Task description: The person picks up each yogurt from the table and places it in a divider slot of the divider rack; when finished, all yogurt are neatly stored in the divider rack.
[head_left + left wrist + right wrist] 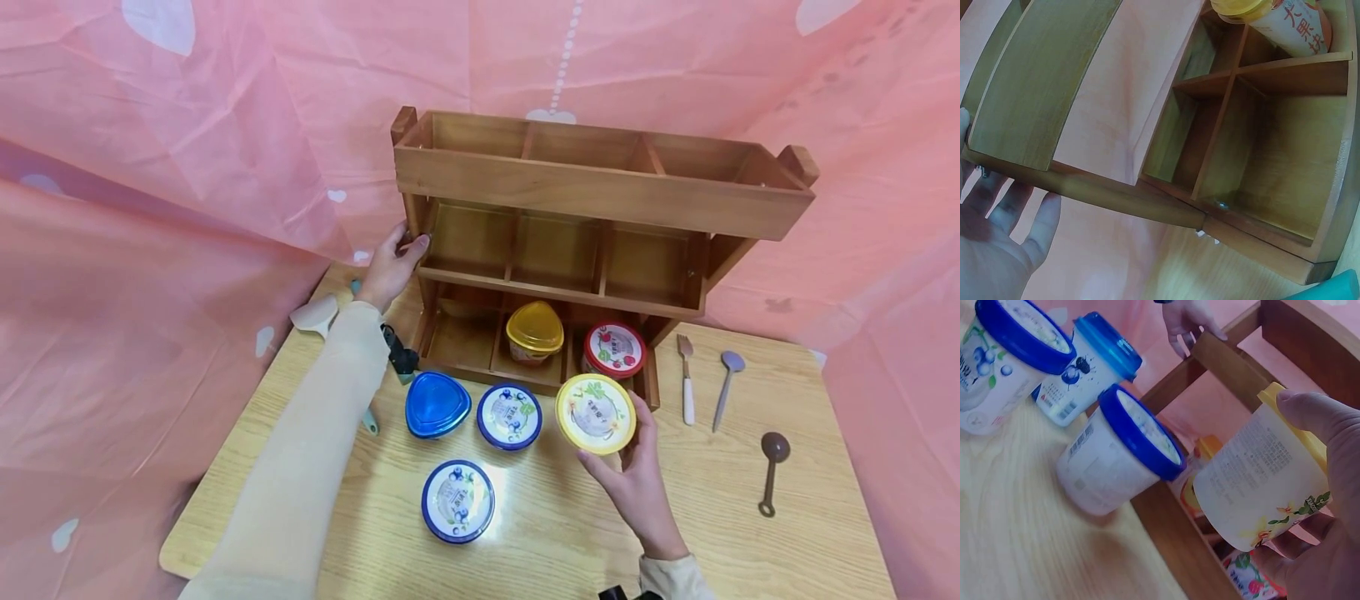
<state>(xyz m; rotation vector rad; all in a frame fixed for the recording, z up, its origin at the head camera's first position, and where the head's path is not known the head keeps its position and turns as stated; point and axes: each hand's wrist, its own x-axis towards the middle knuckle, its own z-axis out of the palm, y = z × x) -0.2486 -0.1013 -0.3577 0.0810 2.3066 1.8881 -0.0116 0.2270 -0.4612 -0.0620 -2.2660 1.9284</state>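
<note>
My right hand (637,492) grips a tub with a yellow rim and white lid (596,414), held up in front of the lowest tier of a wooden rack (600,190). In the right wrist view the thumb lies on the rim of the tub (1254,481), with fingers beneath its side. At the rack's left side, my left hand (393,267) holds the side post, thumb in front and fingers behind. Inside the bottom tier stand a yellow triangular-lidded cup (535,327) in the middle compartment and a red-lidded tub (614,350) in the right one.
Two blue-lidded tubs (510,417) and a triangular blue-lidded cup (437,404) stand on the table before the rack. To the right lie a fork (687,379), a grey spoon (727,387) and a brown ladle (772,471). A white spatula (315,315) is at left. Pink cloth hangs behind.
</note>
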